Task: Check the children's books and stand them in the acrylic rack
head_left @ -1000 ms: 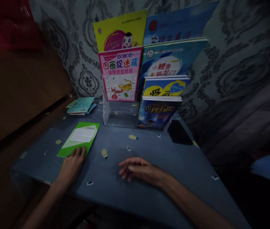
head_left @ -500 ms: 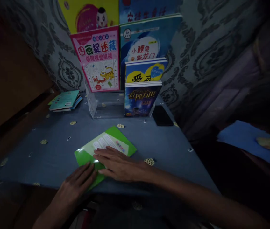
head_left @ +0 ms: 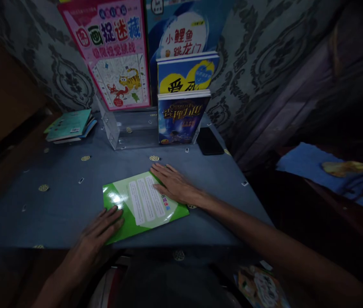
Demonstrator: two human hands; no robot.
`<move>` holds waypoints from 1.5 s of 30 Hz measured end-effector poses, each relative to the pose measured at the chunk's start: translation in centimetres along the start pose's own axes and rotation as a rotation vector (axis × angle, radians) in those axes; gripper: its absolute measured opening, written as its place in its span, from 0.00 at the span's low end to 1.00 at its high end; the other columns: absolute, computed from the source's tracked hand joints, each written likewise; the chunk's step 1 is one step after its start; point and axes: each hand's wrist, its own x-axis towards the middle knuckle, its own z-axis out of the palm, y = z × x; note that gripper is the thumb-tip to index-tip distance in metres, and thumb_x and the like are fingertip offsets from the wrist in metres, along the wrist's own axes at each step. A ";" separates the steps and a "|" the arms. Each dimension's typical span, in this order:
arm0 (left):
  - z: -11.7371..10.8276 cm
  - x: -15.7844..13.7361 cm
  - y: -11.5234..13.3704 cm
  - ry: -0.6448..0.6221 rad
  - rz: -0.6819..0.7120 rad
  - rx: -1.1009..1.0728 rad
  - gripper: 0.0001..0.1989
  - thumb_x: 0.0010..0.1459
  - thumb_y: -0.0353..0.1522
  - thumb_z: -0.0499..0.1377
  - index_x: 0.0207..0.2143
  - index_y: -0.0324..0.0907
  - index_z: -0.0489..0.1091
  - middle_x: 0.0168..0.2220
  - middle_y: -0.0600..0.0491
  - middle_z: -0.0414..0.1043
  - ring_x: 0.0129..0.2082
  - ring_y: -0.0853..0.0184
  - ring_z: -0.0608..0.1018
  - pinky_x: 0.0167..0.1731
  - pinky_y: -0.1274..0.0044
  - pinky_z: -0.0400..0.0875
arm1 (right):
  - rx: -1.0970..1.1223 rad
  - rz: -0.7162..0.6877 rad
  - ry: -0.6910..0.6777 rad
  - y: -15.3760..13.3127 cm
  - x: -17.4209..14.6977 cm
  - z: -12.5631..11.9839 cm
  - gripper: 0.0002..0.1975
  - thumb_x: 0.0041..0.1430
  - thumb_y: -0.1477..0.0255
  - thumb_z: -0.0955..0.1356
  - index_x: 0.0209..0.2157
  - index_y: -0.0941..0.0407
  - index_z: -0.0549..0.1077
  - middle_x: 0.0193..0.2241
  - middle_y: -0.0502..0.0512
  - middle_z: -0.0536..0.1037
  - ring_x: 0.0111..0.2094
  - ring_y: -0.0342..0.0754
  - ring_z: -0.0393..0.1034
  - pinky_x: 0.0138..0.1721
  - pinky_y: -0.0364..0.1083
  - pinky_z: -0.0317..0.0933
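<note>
A green book point(head_left: 122, 220) with white text panels lies flat near the front edge of the table. My left hand point(head_left: 104, 224) rests on its left side, fingers stretched out over the glossy cover. On the book's upper right part lies my right hand point(head_left: 175, 184), its fingers extended and flat, with the fingertips at the far edge. Part of the coloured title is hidden under that hand. Neither hand grips anything.
Behind the book stands a clear acrylic rack point(head_left: 136, 139) holding a pink book point(head_left: 120, 60), a dark blue book point(head_left: 181, 119) and others. A black phone point(head_left: 210, 141) lies right of it. Stacked books point(head_left: 70, 125) lie at the left. A blue cloth point(head_left: 310, 167) is beyond the table's right edge.
My right hand has slid across the cover to the book's upper right. The book has turned a little and more of its text shows. The view has tilted down.
</note>
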 end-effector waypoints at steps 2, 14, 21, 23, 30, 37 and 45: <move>0.1 0.2 0.1 0.012 0.008 0.052 0.30 0.66 0.27 0.50 0.70 0.44 0.55 0.64 0.44 0.68 0.69 0.59 0.64 0.66 0.61 0.63 | -0.011 0.035 0.015 0.0 -0.8 0.1 0.33 0.74 0.57 0.56 0.71 0.62 0.53 0.72 0.66 0.53 0.74 0.56 0.43 0.73 0.62 0.38; 1.9 4.6 2.1 -0.075 -0.089 0.405 0.30 0.59 0.28 0.55 0.65 0.38 0.62 0.64 0.36 0.67 0.65 0.43 0.68 0.62 0.50 0.65 | -0.007 0.112 0.248 -1.2 -8.7 1.8 0.31 0.72 0.55 0.58 0.69 0.57 0.60 0.67 0.66 0.64 0.68 0.63 0.57 0.67 0.68 0.54; 2.6 6.5 1.7 -0.117 -0.067 0.396 0.34 0.60 0.23 0.51 0.69 0.40 0.55 0.67 0.37 0.62 0.69 0.49 0.63 0.66 0.52 0.59 | 0.016 0.136 0.350 -2.4 -12.2 2.5 0.28 0.72 0.59 0.61 0.68 0.56 0.62 0.63 0.67 0.69 0.65 0.63 0.61 0.62 0.68 0.62; 2.7 7.2 1.4 -0.124 -0.054 0.381 0.33 0.61 0.23 0.51 0.69 0.40 0.55 0.68 0.37 0.61 0.69 0.50 0.64 0.66 0.52 0.58 | 0.021 0.132 0.374 -2.4 -12.7 2.5 0.27 0.71 0.60 0.62 0.66 0.56 0.63 0.62 0.67 0.70 0.64 0.63 0.62 0.62 0.67 0.63; 2.7 8.5 0.9 -0.168 0.020 0.237 0.38 0.60 0.22 0.54 0.71 0.42 0.49 0.70 0.36 0.56 0.71 0.48 0.59 0.66 0.53 0.59 | -0.040 0.036 0.314 -2.5 -10.3 0.6 0.20 0.72 0.67 0.61 0.59 0.57 0.71 0.59 0.67 0.73 0.62 0.62 0.66 0.61 0.68 0.63; -1.0 8.3 2.1 -0.329 0.001 0.097 0.42 0.58 0.22 0.54 0.72 0.46 0.45 0.73 0.43 0.50 0.73 0.53 0.53 0.69 0.52 0.54 | 0.055 -0.263 0.140 -4.8 -2.3 -0.2 0.18 0.73 0.73 0.59 0.59 0.58 0.70 0.61 0.63 0.73 0.64 0.53 0.64 0.65 0.59 0.60; -0.6 5.5 4.6 -0.202 -0.199 0.047 0.21 0.65 0.27 0.52 0.60 0.40 0.63 0.60 0.39 0.70 0.62 0.52 0.72 0.61 0.56 0.69 | 0.218 -0.473 -0.064 -7.8 3.7 2.6 0.21 0.75 0.73 0.58 0.64 0.61 0.64 0.64 0.63 0.70 0.68 0.49 0.59 0.69 0.54 0.53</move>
